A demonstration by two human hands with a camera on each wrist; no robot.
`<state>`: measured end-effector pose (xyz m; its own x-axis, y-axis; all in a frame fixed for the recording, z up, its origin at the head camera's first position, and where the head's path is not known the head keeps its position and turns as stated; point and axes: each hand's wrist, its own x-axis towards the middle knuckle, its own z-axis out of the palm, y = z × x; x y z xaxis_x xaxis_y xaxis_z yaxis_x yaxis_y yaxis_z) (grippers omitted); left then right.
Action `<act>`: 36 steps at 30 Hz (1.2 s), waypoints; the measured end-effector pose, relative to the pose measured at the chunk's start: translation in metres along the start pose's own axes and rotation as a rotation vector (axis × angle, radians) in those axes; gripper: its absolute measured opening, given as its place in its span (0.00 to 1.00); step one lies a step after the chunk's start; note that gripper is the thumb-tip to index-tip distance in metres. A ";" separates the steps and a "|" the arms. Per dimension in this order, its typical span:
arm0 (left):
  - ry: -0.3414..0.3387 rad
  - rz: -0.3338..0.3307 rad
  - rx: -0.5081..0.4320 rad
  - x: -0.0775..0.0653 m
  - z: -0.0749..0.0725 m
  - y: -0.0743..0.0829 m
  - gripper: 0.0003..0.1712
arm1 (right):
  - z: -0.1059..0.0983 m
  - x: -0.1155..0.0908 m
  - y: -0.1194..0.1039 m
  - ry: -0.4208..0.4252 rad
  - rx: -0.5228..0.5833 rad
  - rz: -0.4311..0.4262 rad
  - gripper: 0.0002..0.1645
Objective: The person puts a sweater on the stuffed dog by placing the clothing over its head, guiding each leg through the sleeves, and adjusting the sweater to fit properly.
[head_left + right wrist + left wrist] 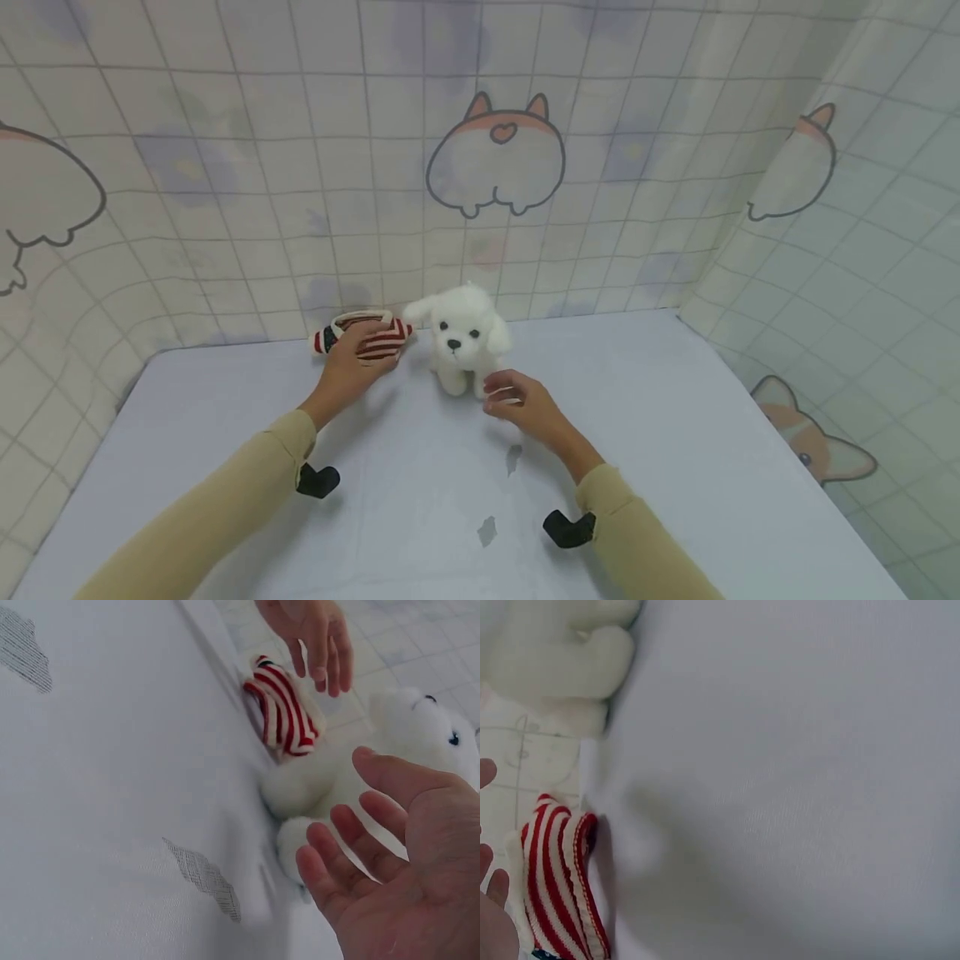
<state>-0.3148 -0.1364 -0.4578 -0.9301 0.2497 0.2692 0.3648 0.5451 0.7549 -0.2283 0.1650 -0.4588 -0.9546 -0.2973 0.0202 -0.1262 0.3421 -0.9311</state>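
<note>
A white plush dog (459, 337) sits upright at the back of the table, facing me. To its left lies a small red-and-white striped knitted garment (386, 340) with a dark blue part, like a toy's sweater. My left hand (351, 367) hovers over the garment, and the right wrist view shows a gap between them, the fingers (319, 664) hanging relaxed. Beside the dog's front leg is my right hand (525, 406), fingers loosely spread with nothing in them. In the left wrist view only the fingertips of the left hand (495, 922) show, next to the striped garment (559, 889).
A white-covered table (420, 500) bears two small grey patches (487, 531). Behind it hangs a gridded cloth (337, 167) with printed corgis, which also runs along both sides. Black wrist mounts (318, 482) stick out from the sleeves.
</note>
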 end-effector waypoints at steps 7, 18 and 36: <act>0.012 -0.005 0.088 0.005 -0.013 -0.006 0.32 | 0.012 0.004 0.018 -0.051 -0.013 -0.037 0.26; -0.050 -0.051 0.272 0.013 -0.013 -0.019 0.22 | 0.023 0.011 0.014 -0.152 -0.060 -0.050 0.24; -0.134 -0.063 0.182 -0.026 -0.007 -0.006 0.14 | 0.055 0.026 -0.003 -0.161 -0.111 -0.001 0.35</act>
<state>-0.2933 -0.1519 -0.4656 -0.9418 0.3081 0.1342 0.3192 0.6954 0.6438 -0.2375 0.1074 -0.4756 -0.9000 -0.4335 -0.0455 -0.1649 0.4352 -0.8851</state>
